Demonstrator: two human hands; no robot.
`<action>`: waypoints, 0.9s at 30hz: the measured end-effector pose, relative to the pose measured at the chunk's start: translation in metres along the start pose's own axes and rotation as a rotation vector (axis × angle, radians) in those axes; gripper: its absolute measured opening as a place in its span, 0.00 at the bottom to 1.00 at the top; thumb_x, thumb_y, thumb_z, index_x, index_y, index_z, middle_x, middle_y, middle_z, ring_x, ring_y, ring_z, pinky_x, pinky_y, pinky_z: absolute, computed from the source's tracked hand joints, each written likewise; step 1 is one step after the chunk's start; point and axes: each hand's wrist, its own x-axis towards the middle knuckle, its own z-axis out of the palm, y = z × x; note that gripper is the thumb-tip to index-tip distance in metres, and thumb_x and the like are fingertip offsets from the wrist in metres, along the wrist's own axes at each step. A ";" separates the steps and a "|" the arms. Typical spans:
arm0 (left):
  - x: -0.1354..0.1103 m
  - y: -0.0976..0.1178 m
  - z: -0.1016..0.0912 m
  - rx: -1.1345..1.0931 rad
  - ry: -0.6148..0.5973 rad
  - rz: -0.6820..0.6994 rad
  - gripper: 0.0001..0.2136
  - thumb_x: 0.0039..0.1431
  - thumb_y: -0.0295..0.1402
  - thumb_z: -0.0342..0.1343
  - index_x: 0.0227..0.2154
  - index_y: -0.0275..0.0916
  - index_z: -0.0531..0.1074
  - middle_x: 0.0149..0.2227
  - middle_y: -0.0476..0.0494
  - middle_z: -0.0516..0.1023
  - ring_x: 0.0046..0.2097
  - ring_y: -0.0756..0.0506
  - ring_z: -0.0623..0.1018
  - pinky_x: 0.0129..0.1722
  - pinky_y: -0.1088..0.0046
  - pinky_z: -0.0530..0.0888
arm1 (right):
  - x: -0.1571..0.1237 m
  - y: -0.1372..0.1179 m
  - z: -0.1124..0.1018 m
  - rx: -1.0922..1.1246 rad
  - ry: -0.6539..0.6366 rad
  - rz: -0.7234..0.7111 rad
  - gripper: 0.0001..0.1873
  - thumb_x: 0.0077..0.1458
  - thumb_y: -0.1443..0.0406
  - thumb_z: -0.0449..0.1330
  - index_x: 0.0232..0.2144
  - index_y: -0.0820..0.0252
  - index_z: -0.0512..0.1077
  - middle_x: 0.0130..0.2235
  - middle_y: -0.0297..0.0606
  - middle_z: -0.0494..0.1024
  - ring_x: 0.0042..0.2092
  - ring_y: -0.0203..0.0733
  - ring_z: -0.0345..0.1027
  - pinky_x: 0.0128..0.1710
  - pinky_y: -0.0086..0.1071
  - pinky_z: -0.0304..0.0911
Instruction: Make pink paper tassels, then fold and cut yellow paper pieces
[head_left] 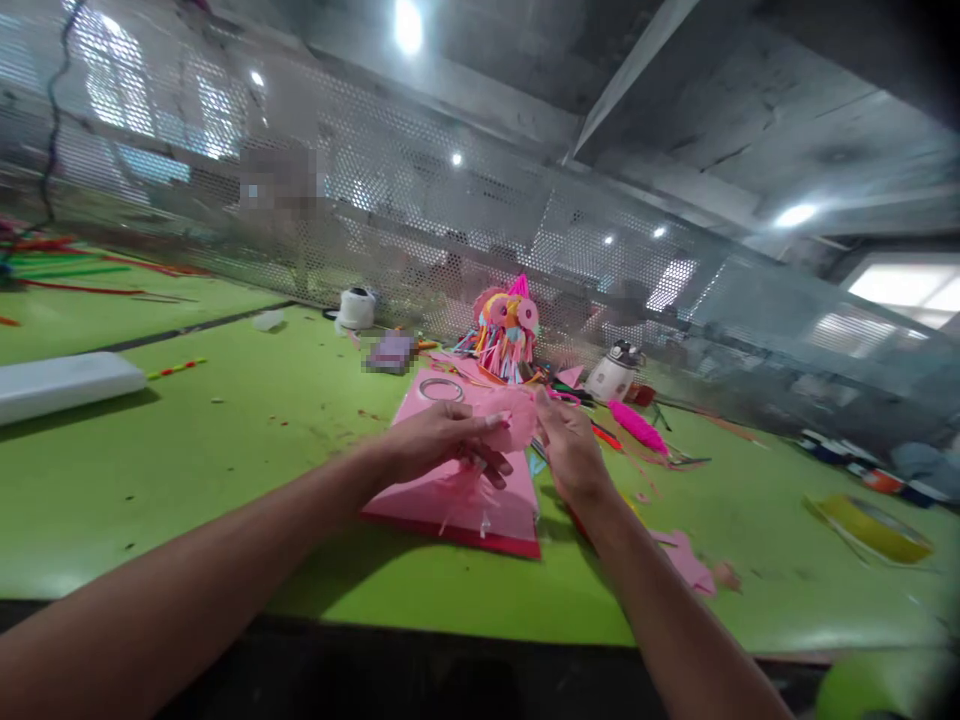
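A round pale pink paper piece (517, 418) is held up between my two hands. My left hand (442, 440) pinches its left side between thumb and fingers, the lower fingers partly spread. At its right edge, my right hand (571, 445) grips the paper with closed fingertips. Beneath them lies a stack of pink sheets (465, 500) in a clear, shiny wrapper, with a darker red sheet at the bottom. A metal ring (441, 389) rests on the upper left of the stack. Behind it stands a colourful tasselled paper figure (508, 325) with round pink eyes.
A white roll (355, 309) and a white jar-like container (615, 371) stand at the back by a perforated metal screen (450, 220). Bright pink yarn (637, 427), pink scraps (688, 562) and yellow tape (874, 528) lie to the right. At far left is a long white block (71, 386).
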 end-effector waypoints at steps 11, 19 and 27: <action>-0.011 0.008 0.016 -0.067 -0.221 -0.017 0.24 0.61 0.52 0.50 0.35 0.33 0.75 0.27 0.37 0.81 0.28 0.45 0.78 0.27 0.72 0.68 | 0.001 -0.012 -0.014 -0.029 0.242 -0.156 0.16 0.57 0.54 0.61 0.33 0.59 0.80 0.28 0.37 0.79 0.31 0.40 0.71 0.32 0.34 0.66; -0.009 0.000 0.019 0.023 -0.217 -0.145 0.18 0.54 0.38 0.64 0.45 0.34 0.73 0.42 0.35 0.80 0.33 0.46 0.78 0.34 0.70 0.73 | 0.001 -0.023 -0.012 -0.296 0.212 -0.198 0.16 0.58 0.56 0.59 0.30 0.61 0.80 0.26 0.36 0.77 0.30 0.39 0.69 0.32 0.32 0.63; -0.007 -0.005 0.014 -0.008 -0.128 -0.074 0.15 0.52 0.41 0.65 0.34 0.32 0.77 0.35 0.40 0.77 0.37 0.45 0.76 0.39 0.67 0.72 | 0.012 -0.031 -0.007 -0.396 0.105 -0.176 0.20 0.57 0.53 0.59 0.28 0.63 0.80 0.20 0.31 0.68 0.24 0.35 0.59 0.26 0.29 0.56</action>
